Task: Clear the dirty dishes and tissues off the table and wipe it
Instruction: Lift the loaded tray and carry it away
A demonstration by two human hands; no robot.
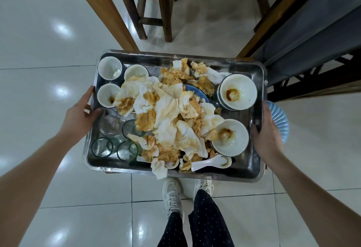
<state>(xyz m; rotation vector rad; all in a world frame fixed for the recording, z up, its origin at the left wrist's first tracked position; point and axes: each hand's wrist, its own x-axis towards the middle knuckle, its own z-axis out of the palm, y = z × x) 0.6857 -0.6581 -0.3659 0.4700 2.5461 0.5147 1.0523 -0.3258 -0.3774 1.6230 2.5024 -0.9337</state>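
A steel tray [244, 170] hangs in front of me above the floor. My left hand [79, 113] grips its left rim and my right hand [266, 131] grips its right rim. A heap of stained, crumpled tissues [168, 117] fills the middle. Small white cups [109, 68] stand at the far left, empty glasses [102, 147] at the near left. Two dirty white bowls [237, 91] sit on the right, with a white spoon [207, 161] near the front edge. A blue plate [196, 91] shows under the tissues.
A white table with a wooden edge [109, 12] lies to the left, a grey table [312, 22] to the right. A wooden stool [154, 6] stands in the aisle ahead. A blue ribbed dish [279, 121] shows behind my right hand. My legs and shoes [173, 194] are below the tray.
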